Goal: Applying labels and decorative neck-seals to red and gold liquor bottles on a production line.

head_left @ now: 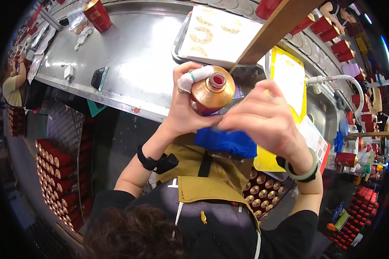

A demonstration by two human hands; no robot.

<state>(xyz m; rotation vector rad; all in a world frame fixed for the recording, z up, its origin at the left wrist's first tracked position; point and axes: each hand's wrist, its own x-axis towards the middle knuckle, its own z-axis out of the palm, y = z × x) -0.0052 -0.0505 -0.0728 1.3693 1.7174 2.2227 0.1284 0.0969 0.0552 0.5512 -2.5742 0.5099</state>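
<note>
Left hand (182,105): fingers wrapped round gold-shouldered red bottle (212,96); right hand (263,117) beside, fingers curled, blurred, can't tell if pinching anything.

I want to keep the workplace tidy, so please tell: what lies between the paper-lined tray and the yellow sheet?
In the head view, a slanting wooden bar appears between the paper-lined tray and the yellow sheet.

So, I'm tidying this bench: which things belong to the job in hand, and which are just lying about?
Likely in use:
- gold-topped bottle, held in left hand, right hand close
- sheet with gold designs

Probably just lying about:
- white adapter
- dark flat device
- crumpled white item
</note>
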